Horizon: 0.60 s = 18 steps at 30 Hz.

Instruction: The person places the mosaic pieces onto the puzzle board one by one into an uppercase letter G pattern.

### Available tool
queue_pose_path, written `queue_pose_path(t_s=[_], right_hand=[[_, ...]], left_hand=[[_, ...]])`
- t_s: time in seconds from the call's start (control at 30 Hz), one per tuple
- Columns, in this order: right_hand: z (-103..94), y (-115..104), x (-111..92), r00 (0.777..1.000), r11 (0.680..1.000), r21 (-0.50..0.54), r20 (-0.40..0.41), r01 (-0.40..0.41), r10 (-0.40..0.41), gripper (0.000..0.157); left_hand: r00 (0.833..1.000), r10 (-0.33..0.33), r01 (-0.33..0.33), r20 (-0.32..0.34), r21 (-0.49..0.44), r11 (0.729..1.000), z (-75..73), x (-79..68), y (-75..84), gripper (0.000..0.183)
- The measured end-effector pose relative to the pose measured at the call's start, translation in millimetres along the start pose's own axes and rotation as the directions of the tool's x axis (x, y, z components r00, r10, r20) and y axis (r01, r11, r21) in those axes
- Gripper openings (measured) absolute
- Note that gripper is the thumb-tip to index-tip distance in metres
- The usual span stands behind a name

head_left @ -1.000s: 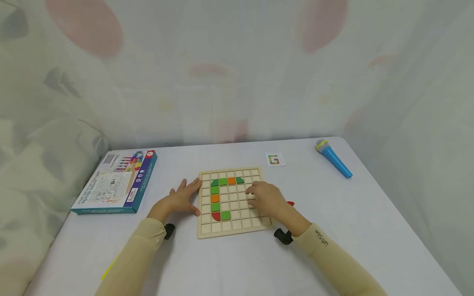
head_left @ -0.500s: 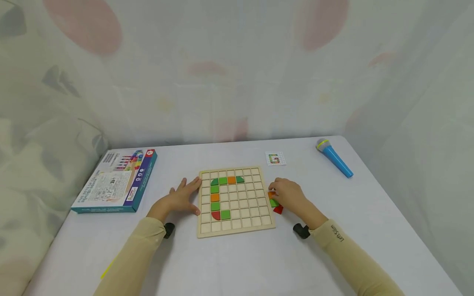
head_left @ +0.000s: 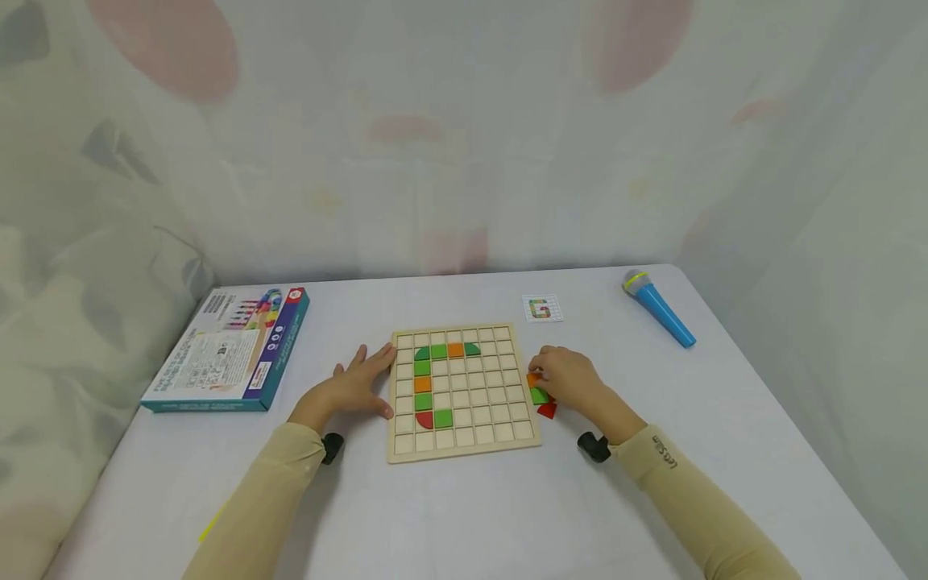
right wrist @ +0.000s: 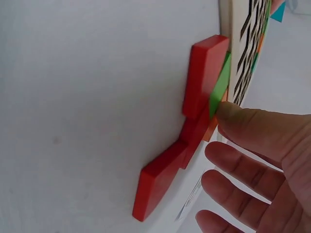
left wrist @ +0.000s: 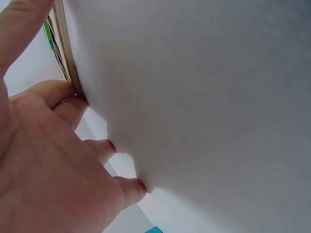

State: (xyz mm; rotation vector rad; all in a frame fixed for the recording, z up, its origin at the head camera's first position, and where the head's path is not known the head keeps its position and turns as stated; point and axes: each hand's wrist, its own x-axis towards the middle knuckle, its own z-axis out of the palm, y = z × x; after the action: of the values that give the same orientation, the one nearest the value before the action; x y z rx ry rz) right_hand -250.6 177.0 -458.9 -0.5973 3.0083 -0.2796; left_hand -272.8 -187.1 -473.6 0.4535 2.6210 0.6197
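Observation:
A wooden grid board [head_left: 478, 398] lies mid-table, with green, orange and red tiles forming an angular C on it. My left hand [head_left: 353, 392] is spread at its left edge, index finger and thumb touching the rim; the left wrist view shows the other fingertips on the table. Just off the board's right edge my right hand [head_left: 569, 377] pinches an orange square tile [head_left: 533, 379] between thumb and forefinger; the thumb [right wrist: 243, 121] hides the forefinger in the right wrist view. Beside that tile lie a green square tile [head_left: 540, 395] and several red tiles [right wrist: 206, 77].
Behind the board lies a small pattern card [head_left: 542, 308] with a G-shaped figure. A blue toy microphone [head_left: 661, 310] is at the back right, a flat box [head_left: 228, 350] at the left. Something yellow [head_left: 213, 522] shows beside the left sleeve.
My right hand has moved right, from above the board to the loose tiles beside it, and has stayed there since half a second ago. My left hand keeps its place.

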Motion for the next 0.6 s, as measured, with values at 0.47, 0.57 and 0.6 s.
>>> queue_pose_path(t_s=[0.47, 0.57, 0.6], right_hand=[[1.3, 2.5, 3.2, 1.000, 0.999, -0.046, 0.020, 0.020, -0.019, 0.023], [1.2, 1.9, 2.9, 0.999, 0.998, -0.057, 0.025, 0.025, -0.023, 0.024], [1.1, 1.6, 2.8, 0.999, 0.998, -0.059, 0.025, 0.026, -0.025, 0.024]], left_hand=[[1.000, 0.005, -0.004, 0.009, -0.026, 1.000, -2.0, 0.7, 0.2, 0.113], [1.000, 0.002, -0.002, 0.014, -0.016, 1.000, -0.6, 1.2, -0.7, 0.113], [1.000, -0.001, 0.001, 0.015, -0.012, 1.000, -0.3, 1.1, -0.8, 0.112]])
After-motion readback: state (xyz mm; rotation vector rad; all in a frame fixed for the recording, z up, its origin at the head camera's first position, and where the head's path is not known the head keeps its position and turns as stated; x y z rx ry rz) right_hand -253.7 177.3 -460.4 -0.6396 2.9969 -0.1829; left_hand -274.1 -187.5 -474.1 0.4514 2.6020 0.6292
